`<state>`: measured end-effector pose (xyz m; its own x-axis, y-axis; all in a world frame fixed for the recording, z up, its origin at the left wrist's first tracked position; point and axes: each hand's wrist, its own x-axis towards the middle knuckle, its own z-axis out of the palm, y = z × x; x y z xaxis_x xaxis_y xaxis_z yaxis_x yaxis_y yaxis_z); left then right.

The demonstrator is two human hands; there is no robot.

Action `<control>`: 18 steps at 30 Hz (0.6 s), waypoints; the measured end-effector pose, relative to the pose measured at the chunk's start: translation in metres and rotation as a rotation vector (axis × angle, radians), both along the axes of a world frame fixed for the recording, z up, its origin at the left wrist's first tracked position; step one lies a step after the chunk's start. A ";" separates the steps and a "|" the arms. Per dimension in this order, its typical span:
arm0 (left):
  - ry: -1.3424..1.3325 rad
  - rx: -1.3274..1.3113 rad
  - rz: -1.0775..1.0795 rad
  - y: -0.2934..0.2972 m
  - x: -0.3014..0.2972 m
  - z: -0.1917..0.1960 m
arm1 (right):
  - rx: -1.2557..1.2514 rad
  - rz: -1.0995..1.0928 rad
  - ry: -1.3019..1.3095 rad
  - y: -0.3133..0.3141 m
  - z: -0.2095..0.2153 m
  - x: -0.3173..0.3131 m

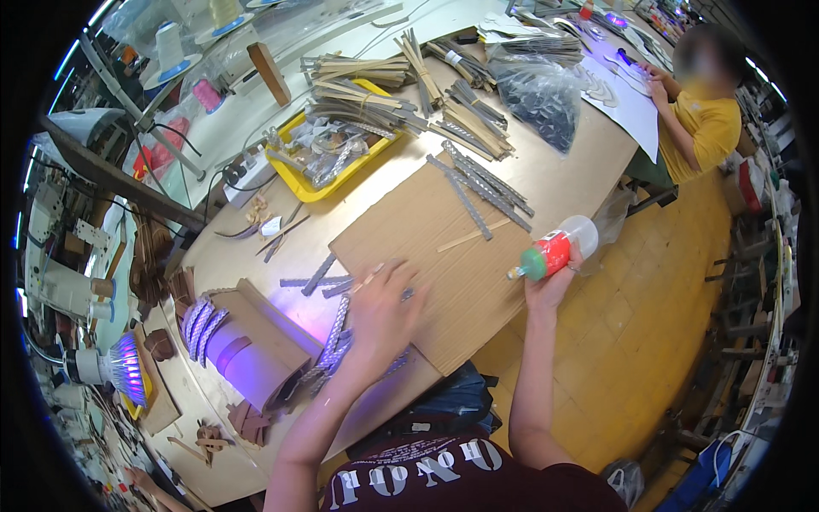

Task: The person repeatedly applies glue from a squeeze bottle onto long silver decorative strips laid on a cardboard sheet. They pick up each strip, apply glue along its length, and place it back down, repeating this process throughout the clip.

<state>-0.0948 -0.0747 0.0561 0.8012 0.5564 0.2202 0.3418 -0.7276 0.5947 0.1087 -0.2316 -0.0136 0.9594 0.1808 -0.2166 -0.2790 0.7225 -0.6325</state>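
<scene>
My right hand [556,286] is wrapped around a squeeze bottle [557,249] with a red label, a clear body and a green cap. The bottle is tilted, its nozzle pointing left over the edge of a brown cardboard sheet [465,290]. Over the sheet's left edge, my left hand [388,307] is spread with its fingers apart. Grey braided strips [339,328] lie beneath and beside it, partly hidden by the palm. More braided strips [486,189] rest on the far part of the sheet, near a thin tan strip [472,235].
A yellow tray [320,189] of plastic-wrapped pieces stands beyond, beside bundled strips [363,102] and a clear bag of dark pieces [537,94]. To the left are a brown roll [256,341] and a glowing lamp [126,369]. A person in yellow [704,128] works at the far right.
</scene>
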 end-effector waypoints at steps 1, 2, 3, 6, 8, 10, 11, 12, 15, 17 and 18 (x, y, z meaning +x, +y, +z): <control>-0.025 -0.102 -0.034 -0.001 0.029 -0.007 | 0.017 0.016 0.015 0.000 0.000 0.001; -0.007 -0.043 -0.018 0.000 0.060 -0.014 | 0.025 0.014 0.020 0.000 -0.001 0.001; -0.027 0.032 0.000 0.001 0.090 -0.019 | 0.031 0.013 0.026 0.000 -0.001 0.002; 0.098 0.123 0.037 0.007 0.148 -0.031 | -0.004 -0.013 0.031 0.000 -0.003 0.002; 0.098 0.089 0.018 0.010 0.164 -0.037 | -0.013 0.007 0.012 0.000 -0.003 0.001; 0.133 0.010 0.050 0.012 0.171 -0.041 | -0.014 0.030 0.004 -0.001 -0.004 0.000; 0.169 -0.037 0.069 0.014 0.170 -0.042 | -0.007 0.044 0.001 -0.002 -0.004 0.001; 0.153 -0.062 0.081 0.017 0.168 -0.043 | -0.013 0.050 0.002 -0.002 -0.005 0.001; 0.104 -0.113 0.101 0.032 0.153 -0.039 | 0.002 0.064 -0.003 -0.004 -0.007 0.001; 0.114 -0.139 0.094 0.044 0.137 -0.031 | 0.006 0.070 0.001 -0.004 -0.007 0.002; 0.066 -0.123 0.109 0.048 0.127 -0.026 | 0.006 0.073 -0.017 -0.004 -0.007 0.002</control>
<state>0.0322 -0.0268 0.0304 0.7450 0.6603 0.0944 0.4560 -0.6074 0.6504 0.1103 -0.2358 -0.0204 0.9471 0.2516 -0.1994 -0.3205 0.7042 -0.6335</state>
